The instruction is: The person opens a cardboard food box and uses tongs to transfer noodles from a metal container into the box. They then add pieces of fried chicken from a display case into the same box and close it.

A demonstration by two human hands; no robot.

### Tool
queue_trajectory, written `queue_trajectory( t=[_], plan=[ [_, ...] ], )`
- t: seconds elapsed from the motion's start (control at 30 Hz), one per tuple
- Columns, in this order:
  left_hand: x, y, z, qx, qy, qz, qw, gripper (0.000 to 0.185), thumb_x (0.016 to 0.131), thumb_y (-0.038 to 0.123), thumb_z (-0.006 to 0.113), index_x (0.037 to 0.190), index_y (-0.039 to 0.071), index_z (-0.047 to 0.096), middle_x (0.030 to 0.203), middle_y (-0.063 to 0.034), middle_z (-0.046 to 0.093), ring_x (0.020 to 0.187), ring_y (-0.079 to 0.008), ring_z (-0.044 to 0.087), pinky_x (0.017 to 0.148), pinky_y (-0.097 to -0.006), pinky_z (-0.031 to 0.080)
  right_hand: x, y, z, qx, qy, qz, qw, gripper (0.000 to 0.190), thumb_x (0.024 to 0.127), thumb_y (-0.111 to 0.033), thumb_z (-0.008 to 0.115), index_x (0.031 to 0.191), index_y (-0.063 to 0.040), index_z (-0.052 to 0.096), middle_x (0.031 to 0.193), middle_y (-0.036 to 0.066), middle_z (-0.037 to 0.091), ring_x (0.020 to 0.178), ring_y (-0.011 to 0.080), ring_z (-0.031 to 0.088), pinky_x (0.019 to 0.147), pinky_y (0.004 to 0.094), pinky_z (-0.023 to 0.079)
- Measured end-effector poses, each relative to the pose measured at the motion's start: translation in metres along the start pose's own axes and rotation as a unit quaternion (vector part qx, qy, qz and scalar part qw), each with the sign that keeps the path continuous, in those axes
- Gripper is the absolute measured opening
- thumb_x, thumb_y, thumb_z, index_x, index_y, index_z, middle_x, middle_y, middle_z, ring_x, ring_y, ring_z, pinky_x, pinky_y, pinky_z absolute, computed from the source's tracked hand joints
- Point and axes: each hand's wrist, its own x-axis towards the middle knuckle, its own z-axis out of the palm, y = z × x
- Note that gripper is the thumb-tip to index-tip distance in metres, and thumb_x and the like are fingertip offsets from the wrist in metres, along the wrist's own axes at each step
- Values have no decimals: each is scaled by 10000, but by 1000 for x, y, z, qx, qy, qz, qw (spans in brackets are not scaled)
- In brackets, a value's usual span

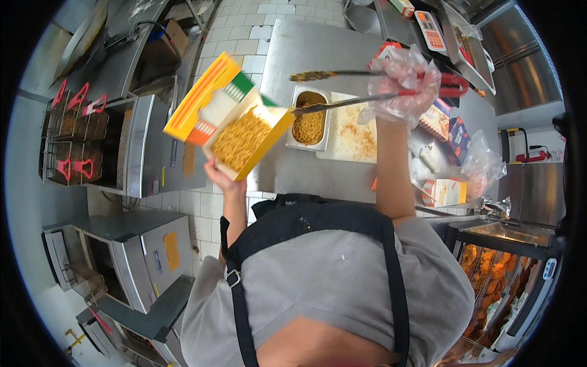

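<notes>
My left hand holds up a yellow cardboard food box from below, to the left of the steel table. Its lid hangs open, and noodles fill the tray part. In a clear plastic glove, my right hand grips metal tongs with red handles. The tong arms are spread apart with food bits on their tips; the lower tip lies by the box's corner in this view. Beyond the box, a steel pan holds more noodles, beside a white cutting board strewn with brown crumbs.
Printed cartons, a white knife handle and a plastic bag lie at the table's right. A heated display case with fried food stands lower right. Deep fryers with wire baskets line the left. A scale sits upper right.
</notes>
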Motion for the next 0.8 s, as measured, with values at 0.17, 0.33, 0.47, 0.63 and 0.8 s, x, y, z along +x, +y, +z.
queue_trajectory(
  t=[0.17, 0.33, 0.47, 0.63, 0.8],
  plan=[
    [-2, 35, -52, 47, 45, 8, 998, 600, 841, 387, 364, 1312, 18, 406, 1277, -134, 525, 1166, -269, 532, 970, -395, 440, -34, 42, -54, -95, -28, -16, 995, 222, 871, -261, 617, 819, -62, 534, 679, 44, 542, 562, 130, 522, 615, 325, 510],
    [-7, 44, -79, 70, 109, -2, 992, 599, 836, 383, 363, 1306, 14, 407, 1288, -140, 517, 1171, -284, 531, 982, -404, 434, -64, 77, -65, -462, -161, 163, 857, 366, 769, -229, 768, 986, -38, 544, 808, 21, 609, 754, 159, 605, 735, 298, 506],
    [-11, 40, -90, 34, 101, 15, 994, 572, 839, 381, 385, 1288, 32, 438, 1234, -119, 546, 1119, -275, 552, 932, -412, 449, -45, 50, -63, -527, -369, 244, 726, 450, 691, -236, 834, 1007, -45, 577, 875, 19, 638, 821, 155, 615, 782, 309, 504],
    [-16, 31, -98, 31, 105, 6, 994, 599, 839, 387, 366, 1321, 35, 409, 1263, -127, 531, 1154, -289, 537, 951, -418, 445, -30, 34, -62, -590, -397, 237, 662, 398, 671, -191, 852, 948, -40, 608, 905, 30, 671, 860, 132, 639, 783, 288, 515],
    [-18, 30, -92, 14, 103, 7, 995, 573, 838, 371, 378, 1288, 18, 417, 1246, -131, 530, 1140, -277, 542, 958, -402, 441, -21, 37, -75, -558, -332, 242, 721, 353, 705, -179, 830, 946, -44, 610, 845, 20, 670, 803, 119, 642, 746, 265, 515]
  ],
)
